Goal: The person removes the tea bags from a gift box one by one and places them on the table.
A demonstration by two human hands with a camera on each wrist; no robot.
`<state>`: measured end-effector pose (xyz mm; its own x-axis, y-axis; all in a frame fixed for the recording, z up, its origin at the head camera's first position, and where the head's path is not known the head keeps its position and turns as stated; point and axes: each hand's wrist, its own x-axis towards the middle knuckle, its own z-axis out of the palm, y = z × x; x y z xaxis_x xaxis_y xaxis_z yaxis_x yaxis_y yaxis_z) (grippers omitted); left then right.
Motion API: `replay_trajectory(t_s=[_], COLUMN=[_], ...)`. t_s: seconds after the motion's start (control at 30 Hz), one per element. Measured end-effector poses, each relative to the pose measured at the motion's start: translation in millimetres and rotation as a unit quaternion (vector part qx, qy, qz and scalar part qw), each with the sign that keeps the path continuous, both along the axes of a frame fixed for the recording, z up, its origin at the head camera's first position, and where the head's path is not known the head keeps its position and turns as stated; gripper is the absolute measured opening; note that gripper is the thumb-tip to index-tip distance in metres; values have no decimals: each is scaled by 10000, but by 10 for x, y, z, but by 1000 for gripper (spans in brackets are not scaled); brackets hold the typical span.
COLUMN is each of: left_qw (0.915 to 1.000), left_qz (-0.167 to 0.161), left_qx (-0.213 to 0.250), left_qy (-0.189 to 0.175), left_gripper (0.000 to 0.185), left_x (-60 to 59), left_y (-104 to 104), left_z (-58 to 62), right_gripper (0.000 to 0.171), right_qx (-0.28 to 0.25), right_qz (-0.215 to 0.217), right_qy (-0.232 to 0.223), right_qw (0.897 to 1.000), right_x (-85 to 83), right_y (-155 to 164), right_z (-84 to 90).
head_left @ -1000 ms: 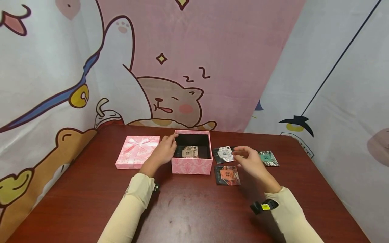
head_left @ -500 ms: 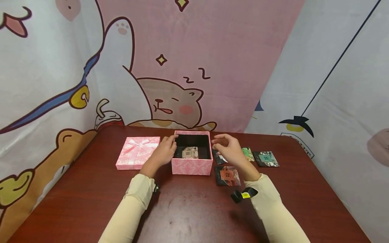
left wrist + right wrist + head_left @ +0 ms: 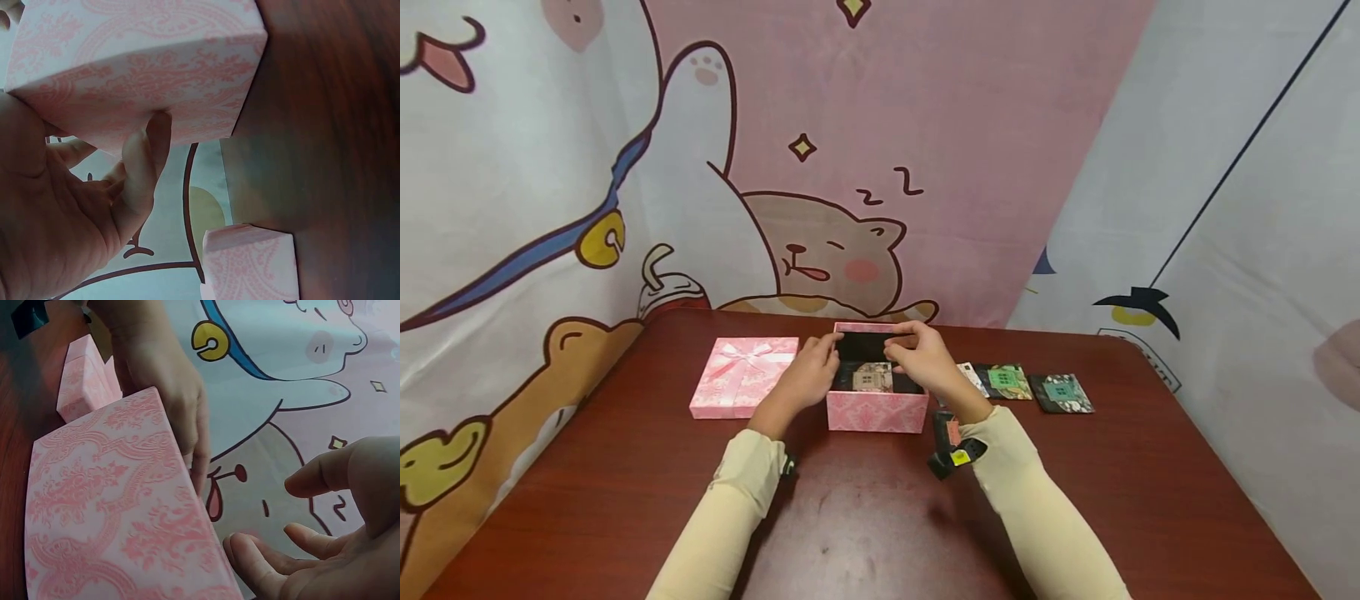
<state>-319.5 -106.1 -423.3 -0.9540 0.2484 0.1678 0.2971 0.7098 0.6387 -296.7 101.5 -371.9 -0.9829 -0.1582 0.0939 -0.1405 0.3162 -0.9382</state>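
Note:
An open pink patterned box stands mid-table with a house-picture card lying inside. My left hand holds the box's left wall, fingers over the rim near the back corner; in the left wrist view its thumb presses the box's outer side. My right hand hovers over the box's right part. In the right wrist view that hand is loosely curled and holds nothing, beside the box wall.
The pink lid with a bow lies left of the box. Right of it lie a white card, a green card and a teal card; an orange card shows under my right forearm. Cartoon curtains surround the red-brown table.
My right hand moved left from above the cards to over the open box, uncovering the green card. The left hand stayed on the box's left wall.

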Motion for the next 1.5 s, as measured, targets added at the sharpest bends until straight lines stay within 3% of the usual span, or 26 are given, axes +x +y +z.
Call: replay_trajectory(t_s=[0.37, 0.67, 1.1, 1.5], left_qw=[10000, 10000, 9999, 10000], left_qz=[25, 5, 39, 32], left_qx=[-18, -65, -80, -71], left_qy=[-50, -63, -57, 4], left_gripper=[44, 45, 44, 44], left_x=[25, 24, -3, -16], left_y=[20, 38, 24, -8], left_z=[21, 50, 17, -5], right_gripper=[45, 46, 56, 65], right_qx=[447, 477, 1026, 1402], right_qz=[-207, -397, -300, -6], right_qy=[-257, -804, -1035, -1526], right_qw=[9985, 9948, 9889, 9783], right_x=[-141, -215, -337, -424], right_y=[-138, -218, -278, -323], right_z=[-84, -184, -273, -343])
